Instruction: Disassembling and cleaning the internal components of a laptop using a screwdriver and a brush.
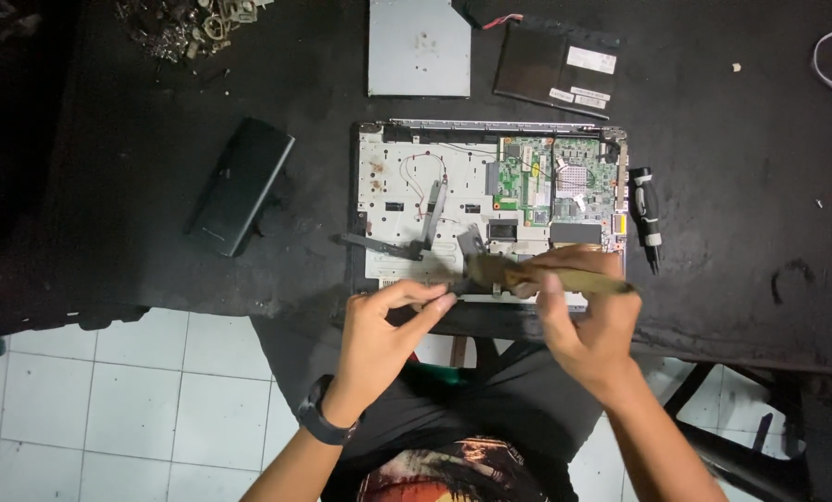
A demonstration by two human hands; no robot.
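Head view: an opened laptop chassis [434, 200] is laid on the dark desk [732, 186], its green circuit board [551, 177] exposed at the right. A removed silver drive [419, 46], a flat black battery [555, 67] and a long black battery [241, 184] are set apart. A brush [537, 276] is gripped in the closed right hand [588, 316] at the chassis' near edge; the left hand [388, 330] is pinched at its tip. A screwdriver [645, 216] is left at the right. Disassembly is judged well advanced; the board remains seated.

Bare forearms, blk watch [324, 417] on left wrist, blk graphic tee [453, 469], dark trousers [518, 400].
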